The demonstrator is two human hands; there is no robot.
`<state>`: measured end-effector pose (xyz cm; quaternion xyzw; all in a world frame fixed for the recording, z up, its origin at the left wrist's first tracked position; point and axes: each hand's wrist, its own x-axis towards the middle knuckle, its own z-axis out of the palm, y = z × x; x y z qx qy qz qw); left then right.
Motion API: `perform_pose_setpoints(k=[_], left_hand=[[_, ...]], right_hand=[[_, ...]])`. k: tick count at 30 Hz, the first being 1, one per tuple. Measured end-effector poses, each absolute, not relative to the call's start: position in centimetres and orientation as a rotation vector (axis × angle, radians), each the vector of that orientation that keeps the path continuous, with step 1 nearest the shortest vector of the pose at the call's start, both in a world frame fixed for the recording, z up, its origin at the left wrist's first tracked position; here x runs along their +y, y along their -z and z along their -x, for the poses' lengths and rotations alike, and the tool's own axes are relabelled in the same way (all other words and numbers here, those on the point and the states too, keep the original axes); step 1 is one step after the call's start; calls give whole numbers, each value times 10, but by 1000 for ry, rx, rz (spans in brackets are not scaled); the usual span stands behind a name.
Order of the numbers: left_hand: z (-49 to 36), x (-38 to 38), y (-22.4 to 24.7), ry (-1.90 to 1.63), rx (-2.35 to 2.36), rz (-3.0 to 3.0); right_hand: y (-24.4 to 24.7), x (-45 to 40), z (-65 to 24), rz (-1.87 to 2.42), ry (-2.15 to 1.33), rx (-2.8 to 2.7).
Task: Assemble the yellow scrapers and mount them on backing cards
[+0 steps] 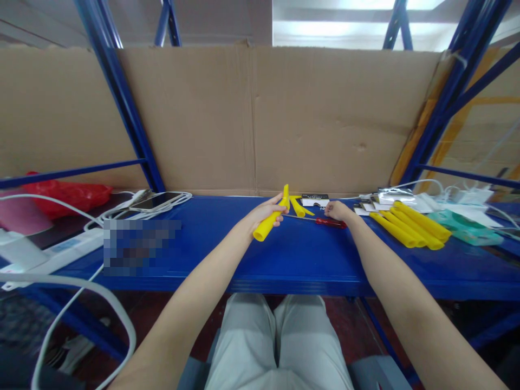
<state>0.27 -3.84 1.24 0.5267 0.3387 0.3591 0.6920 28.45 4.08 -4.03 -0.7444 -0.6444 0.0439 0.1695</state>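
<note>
My left hand point(266, 211) is wrapped round a yellow tube point(265, 227), whose round open end points toward me and whose narrower part rises past my fingers. Further right, my right hand point(336, 210) has its fingers drawn together beside a small black-and-white box point(314, 200); what they hold, if anything, is too small to name. A screwdriver with a red handle point(331, 222) lies just below that hand, its shaft reaching left. Between my hands more yellow pieces point(299, 208) rest on the blue shelf point(300, 254).
Several yellow tubes point(410, 226) lie at the right beside a green plastic packet point(467, 227) and small boxes. At the left are a phone point(156, 201), white cables, a power strip point(73, 249) and a red bag point(69, 195). A cardboard wall point(203, 119) stands behind.
</note>
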Motion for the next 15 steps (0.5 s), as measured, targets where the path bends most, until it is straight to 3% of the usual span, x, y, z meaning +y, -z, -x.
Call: perform_pose_setpoints(k=[15], left_hand=[[-5,-41,-13,-828,779,-1181]], right_hand=[[36,36,-280,2124,-129,-1835]])
